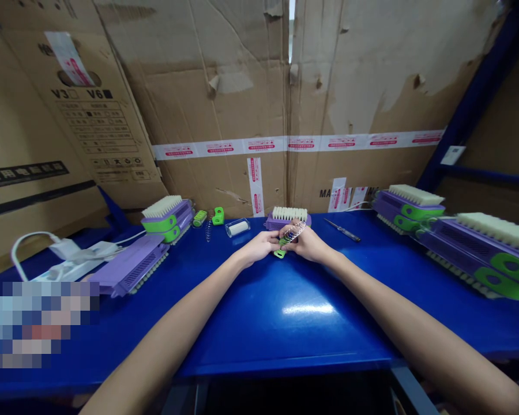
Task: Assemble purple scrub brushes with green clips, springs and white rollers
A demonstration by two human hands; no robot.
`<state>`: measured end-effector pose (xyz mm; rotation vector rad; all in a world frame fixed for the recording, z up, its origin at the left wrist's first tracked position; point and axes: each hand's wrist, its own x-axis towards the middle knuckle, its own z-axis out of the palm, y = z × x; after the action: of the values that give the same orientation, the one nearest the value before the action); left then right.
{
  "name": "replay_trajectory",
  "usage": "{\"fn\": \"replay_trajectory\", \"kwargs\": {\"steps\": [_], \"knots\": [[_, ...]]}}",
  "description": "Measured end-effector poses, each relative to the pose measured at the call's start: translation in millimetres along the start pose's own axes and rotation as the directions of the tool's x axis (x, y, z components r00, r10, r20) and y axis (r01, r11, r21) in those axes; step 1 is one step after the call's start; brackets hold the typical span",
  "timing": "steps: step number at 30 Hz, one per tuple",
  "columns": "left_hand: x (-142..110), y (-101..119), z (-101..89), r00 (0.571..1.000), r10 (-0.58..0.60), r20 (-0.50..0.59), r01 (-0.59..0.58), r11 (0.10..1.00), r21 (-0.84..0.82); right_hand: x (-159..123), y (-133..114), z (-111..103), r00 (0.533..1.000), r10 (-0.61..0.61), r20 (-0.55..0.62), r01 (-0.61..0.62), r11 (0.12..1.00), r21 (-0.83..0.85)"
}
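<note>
Near the middle of the blue table, both hands meet over a small green plastic piece (279, 253). My left hand (258, 246) pinches it from the left with closed fingers. My right hand (310, 244) is closed on the same piece, and a thin metal coil spring (297, 230) shows at its fingers, sticking up to the right. Just behind the hands lies a purple block with cream bristles (277, 221), partly covered by them. To the left of the hands is a clear case with a white roll inside (237, 227).
Back left are a green clip (218, 216), a green piece (199, 218) and a loose spring (208, 230). A screwdriver (342, 229) lies right. Purple bristled units stand left (134, 259) and right (458, 248). A white power strip (78, 262) sits far left; cardboard (216, 109) walls the back.
</note>
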<state>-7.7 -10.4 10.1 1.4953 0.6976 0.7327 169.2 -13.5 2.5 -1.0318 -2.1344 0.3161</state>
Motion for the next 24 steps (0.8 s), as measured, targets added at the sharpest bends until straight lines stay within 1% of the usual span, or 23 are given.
{"fn": "replay_trajectory", "kwargs": {"steps": [3,6,10,15,20,24], "knots": [[-0.8,-0.2,0.9,1.000,0.016,-0.011,-0.015,0.999,0.031,-2.4,0.7,1.5,1.000,-0.014,-0.015,0.014,1.000,0.010],[-1.9,0.0,2.9,0.998,0.040,-0.048,-0.037,0.998,0.057,-3.6,0.1,1.9,0.999,-0.023,-0.025,0.023,0.999,0.023],[-1.2,-1.7,4.9,0.994,0.066,-0.091,-0.062,0.997,0.045,-2.8,-1.2,1.3,0.999,-0.035,-0.013,0.035,0.998,0.048],[0.7,-4.4,4.5,0.989,0.044,-0.138,-0.040,0.999,0.031,-3.6,-4.0,-3.4,0.998,-0.060,-0.004,0.060,0.997,0.038],[-0.7,-2.4,4.3,0.978,0.043,-0.204,-0.024,0.995,0.095,-7.6,-6.0,-9.1,0.998,-0.028,0.063,0.027,0.999,0.016],[-3.7,3.1,6.0,0.974,0.044,-0.220,-0.019,0.993,0.113,-8.7,-8.6,-7.3,1.000,-0.015,0.023,0.015,0.999,0.031]]}}
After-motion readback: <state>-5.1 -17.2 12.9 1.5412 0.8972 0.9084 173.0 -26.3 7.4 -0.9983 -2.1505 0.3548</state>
